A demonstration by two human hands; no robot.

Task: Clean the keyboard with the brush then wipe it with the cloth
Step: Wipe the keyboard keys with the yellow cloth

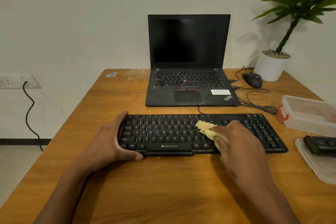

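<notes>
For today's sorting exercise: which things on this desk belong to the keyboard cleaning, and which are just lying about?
In use:
keyboard, steadied by the left hand
yellow cloth, held by the right hand

Lying about:
laptop
mouse
potted plant
clear plastic box
lid with a dark object on it

**A:** what's the setup look like?

**B:** black Zebronics keyboard [200,133] lying flat across the wooden desk, spacebar side nearest the camera. Crumpled yellow cloth [209,130] sits on the keys right of middle. Can't spot the brush tbh.
</notes>
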